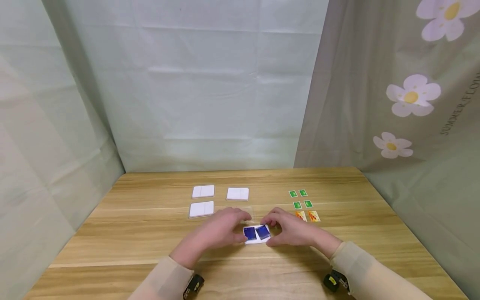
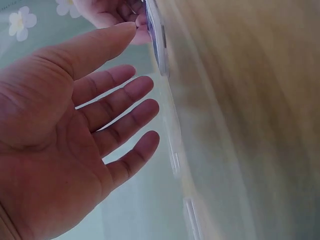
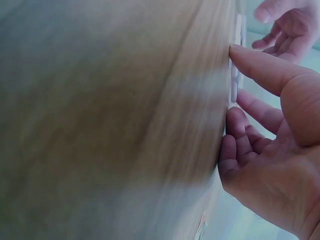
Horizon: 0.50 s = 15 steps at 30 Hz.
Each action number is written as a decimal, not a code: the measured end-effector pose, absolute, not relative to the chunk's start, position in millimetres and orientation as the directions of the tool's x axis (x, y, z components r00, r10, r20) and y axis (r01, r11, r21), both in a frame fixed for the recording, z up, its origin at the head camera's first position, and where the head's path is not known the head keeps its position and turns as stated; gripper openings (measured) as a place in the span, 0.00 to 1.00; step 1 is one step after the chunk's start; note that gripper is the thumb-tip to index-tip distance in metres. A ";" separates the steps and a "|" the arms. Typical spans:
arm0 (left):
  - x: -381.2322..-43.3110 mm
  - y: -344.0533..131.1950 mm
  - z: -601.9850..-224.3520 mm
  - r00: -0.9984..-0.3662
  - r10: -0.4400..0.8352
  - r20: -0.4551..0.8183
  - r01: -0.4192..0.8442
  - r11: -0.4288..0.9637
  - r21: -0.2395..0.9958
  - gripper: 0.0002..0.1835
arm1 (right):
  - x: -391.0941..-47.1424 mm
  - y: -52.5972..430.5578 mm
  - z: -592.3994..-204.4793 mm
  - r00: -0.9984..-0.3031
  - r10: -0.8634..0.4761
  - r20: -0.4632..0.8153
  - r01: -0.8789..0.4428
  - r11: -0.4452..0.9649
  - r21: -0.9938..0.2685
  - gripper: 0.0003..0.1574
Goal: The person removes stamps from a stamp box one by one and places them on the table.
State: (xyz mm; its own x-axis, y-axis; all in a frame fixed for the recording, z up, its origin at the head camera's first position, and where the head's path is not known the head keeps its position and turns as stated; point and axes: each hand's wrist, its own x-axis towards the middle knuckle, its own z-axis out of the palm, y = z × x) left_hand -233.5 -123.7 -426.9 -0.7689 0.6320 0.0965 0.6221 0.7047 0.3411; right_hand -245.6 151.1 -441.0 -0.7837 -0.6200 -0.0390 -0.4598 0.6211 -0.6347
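Observation:
A white card with two dark blue squares on it lies between the hands in the head view. The right one of the squares sits tilted. At the card's right end, my right hand holds it by its near and far edges between thumb and index finger. My left hand hovers at the left end, its thumb and fingers spread and relaxed, nothing gripped. Just beyond the card is a clear plastic holder, partly covered by the left fingers.
Three white cards in clear holders, at back left, back middle and left, lie on the wooden table. Several small green squares and two orange pictured squares lie beyond the right hand. Curtains enclose the table.

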 end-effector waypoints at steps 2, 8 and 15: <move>-232.1 -122.9 -428.2 -0.771 0.631 0.090 0.620 0.709 0.335 0.30 | -245.3 151.1 -441.1 -0.784 -0.620 -0.037 -0.460 0.621 -0.635 0.32; -231.7 -122.4 -431.5 -0.774 0.627 0.087 0.618 0.717 0.322 0.32 | -245.0 151.5 -441.6 -0.787 -0.616 -0.042 -0.458 0.629 -0.628 0.32; -232.0 -122.1 -431.7 -0.779 0.622 0.078 0.614 0.731 0.299 0.31 | -246.1 150.1 -442.6 -0.788 -0.614 -0.045 -0.459 0.634 -0.622 0.31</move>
